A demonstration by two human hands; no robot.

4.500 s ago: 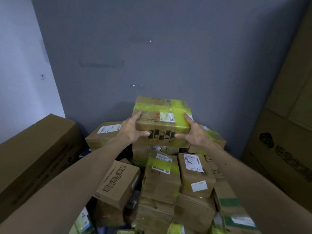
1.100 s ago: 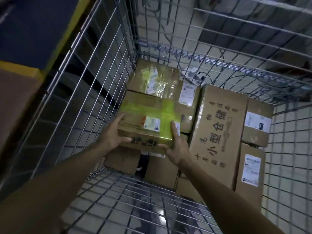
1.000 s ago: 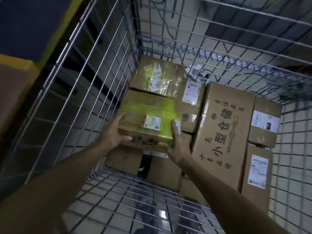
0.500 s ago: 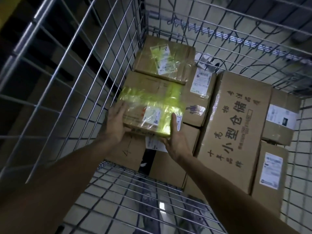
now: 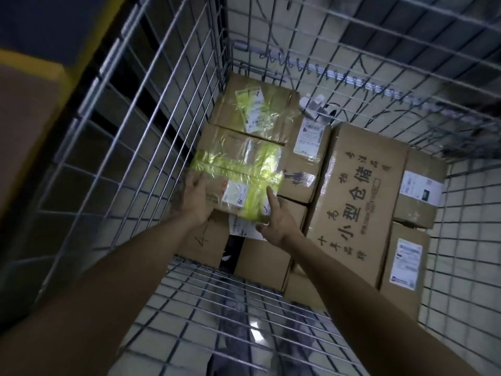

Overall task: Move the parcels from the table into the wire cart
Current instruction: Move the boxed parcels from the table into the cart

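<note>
The parcel (image 5: pixel 238 169), a brown box crossed with yellow-green tape and bearing a white label, lies inside the wire cart (image 5: pixel 151 118) on top of other boxes, against the left wall. My left hand (image 5: pixel 193 199) grips its near left corner, thumb on top. At the near right corner my right hand (image 5: pixel 276 221) has its fingers spread, only the fingertips touching the parcel.
A taped box (image 5: pixel 254 112) sits behind the parcel in the far left corner. A tall box with black characters (image 5: pixel 357 202) stands to the right, with two labelled boxes (image 5: pixel 417 191) beyond it. A wire panel (image 5: pixel 217 308) lies across the cart's near side below my arms.
I carried the parcel from the pile into the cart and lowered it onto the boxes at the left wall. My right hand's fingers have opened off it.
</note>
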